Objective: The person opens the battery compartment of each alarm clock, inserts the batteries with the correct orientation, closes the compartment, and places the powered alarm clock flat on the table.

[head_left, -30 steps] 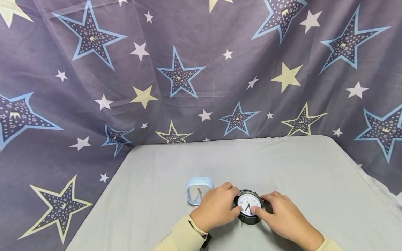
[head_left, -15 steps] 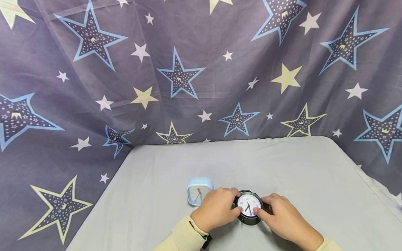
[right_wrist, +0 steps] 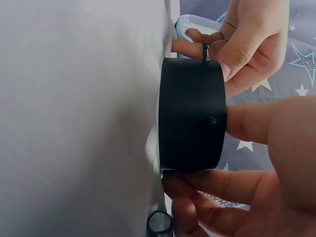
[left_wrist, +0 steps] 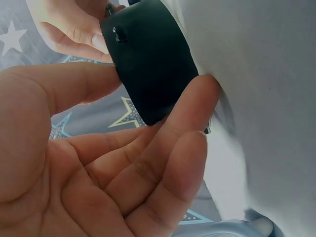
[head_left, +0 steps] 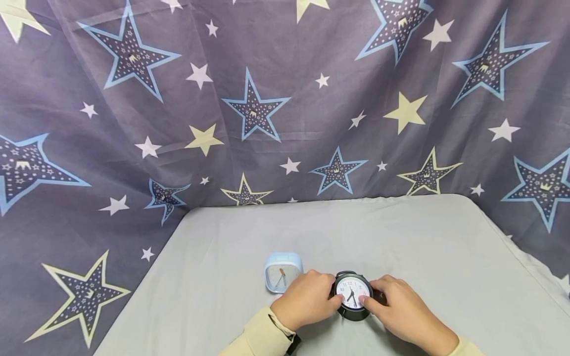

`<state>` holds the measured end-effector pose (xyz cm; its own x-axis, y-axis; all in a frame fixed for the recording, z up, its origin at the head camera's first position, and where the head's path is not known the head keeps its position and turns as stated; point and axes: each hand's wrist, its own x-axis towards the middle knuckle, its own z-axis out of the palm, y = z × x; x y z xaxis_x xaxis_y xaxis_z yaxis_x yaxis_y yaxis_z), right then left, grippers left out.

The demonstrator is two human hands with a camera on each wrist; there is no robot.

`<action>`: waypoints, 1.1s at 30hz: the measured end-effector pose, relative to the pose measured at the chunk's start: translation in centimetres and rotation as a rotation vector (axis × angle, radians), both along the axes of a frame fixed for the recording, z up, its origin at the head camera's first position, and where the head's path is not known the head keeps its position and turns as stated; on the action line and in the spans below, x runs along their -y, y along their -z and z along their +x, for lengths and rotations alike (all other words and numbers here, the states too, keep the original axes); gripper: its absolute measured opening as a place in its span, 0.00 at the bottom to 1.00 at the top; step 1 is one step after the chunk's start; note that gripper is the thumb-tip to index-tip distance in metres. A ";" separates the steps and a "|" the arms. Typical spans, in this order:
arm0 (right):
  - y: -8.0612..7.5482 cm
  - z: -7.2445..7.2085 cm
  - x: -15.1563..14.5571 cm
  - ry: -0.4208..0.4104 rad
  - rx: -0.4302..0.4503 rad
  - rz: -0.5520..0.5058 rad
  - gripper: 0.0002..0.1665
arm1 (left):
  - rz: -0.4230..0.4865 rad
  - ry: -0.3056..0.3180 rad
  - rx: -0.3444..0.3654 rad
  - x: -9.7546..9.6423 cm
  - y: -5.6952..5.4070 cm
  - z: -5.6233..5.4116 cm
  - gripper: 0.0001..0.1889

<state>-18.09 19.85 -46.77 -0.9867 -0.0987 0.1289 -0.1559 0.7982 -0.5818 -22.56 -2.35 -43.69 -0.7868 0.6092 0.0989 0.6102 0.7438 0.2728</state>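
A black round alarm clock (head_left: 353, 290) with a white dial stands on the grey cloth in the head view, tilted back with its face up. My left hand (head_left: 307, 300) grips its left side, thumb on the front rim and fingers around the side. On the opposite side, my right hand (head_left: 403, 307) pinches it, thumb on the front at the lower right. Both wrist views show the black casing (left_wrist: 148, 59) between thumb and fingers. A light blue square alarm clock (head_left: 283, 272) stands just behind the left hand, which partly covers it.
Grey cloth (head_left: 231, 237) covers the flat surface under the clocks. A dark curtain (head_left: 276, 64) with star prints hangs behind and to both sides. A small dark round-ended piece (right_wrist: 160, 223) shows below the right fingers in the right wrist view.
The left hand's fingers have lowered slightly from the top of the black alarm clock towards its left side. Both clocks keep their places, and the right hand is almost still.
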 end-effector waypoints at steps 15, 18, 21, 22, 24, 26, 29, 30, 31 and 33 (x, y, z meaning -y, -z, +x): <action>-0.2 0.1 0.0 -0.015 0.019 -0.031 0.20 | 0.066 0.016 0.083 0.2 0.1 -0.3 0.08; -0.3 0.1 -0.1 -0.019 0.008 -0.025 0.20 | 0.064 0.019 0.079 0.2 0.0 -0.2 0.08; -0.3 0.0 -0.1 -0.021 -0.004 -0.020 0.20 | 0.060 0.019 0.070 0.1 -0.1 -0.2 0.09; -0.2 0.0 -0.1 -0.019 -0.005 -0.022 0.20 | 0.058 0.018 0.068 0.1 -0.1 -0.2 0.09; -0.2 0.1 -0.1 -0.015 -0.005 -0.028 0.20 | 0.054 0.015 0.067 0.1 -0.1 -0.2 0.10; -0.2 0.1 -0.1 -0.009 -0.006 -0.033 0.20 | 0.052 0.014 0.070 0.0 -0.1 -0.1 0.10; -0.2 0.1 -0.1 -0.002 -0.005 -0.042 0.19 | 0.049 0.013 0.067 0.0 -0.2 -0.1 0.10; -0.2 0.1 -0.1 0.001 -0.005 -0.044 0.19 | 0.047 0.014 0.065 0.0 -0.3 0.0 0.10; -0.2 0.1 -0.1 0.004 -0.002 -0.048 0.19 | 0.047 0.014 0.066 0.0 -0.3 0.0 0.10; -0.2 0.2 -0.1 0.010 0.007 -0.058 0.19 | 0.046 0.016 0.064 -0.1 -0.4 0.1 0.11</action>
